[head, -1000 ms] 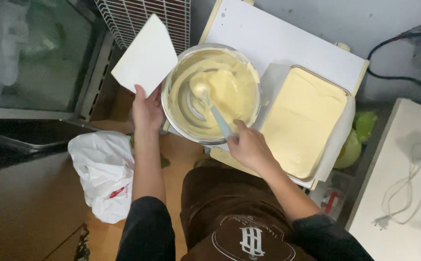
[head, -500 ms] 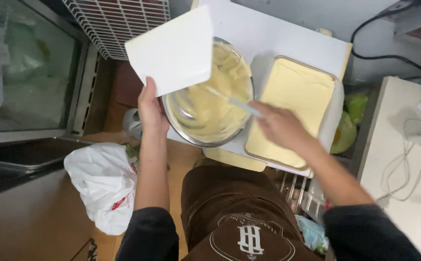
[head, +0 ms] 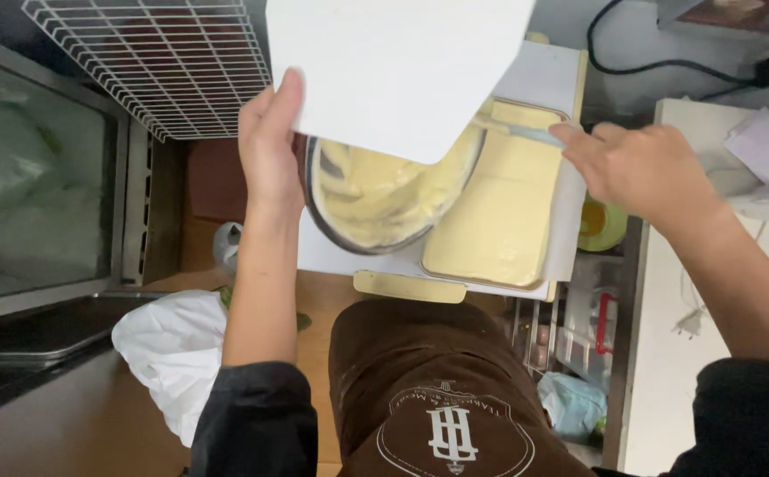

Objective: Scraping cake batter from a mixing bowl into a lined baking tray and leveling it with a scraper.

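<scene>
Cramped kitchen corner: our left hand (head: 269, 150) curls around the rim of the steel mixing bowl (head: 375, 208) of pale batter, tilted toward the parchment-lined baking tray (head: 499, 221) touching it. Right hand (head: 636, 168) pinches the spatula (head: 526, 132) handle over the tray. Best to scrape steadily and keep the bowl lip above the tray. A white card (head: 402, 66) hides the far rim; wire rack (head: 155, 62) and white plastic bag (head: 172, 353) crowd the left.
</scene>
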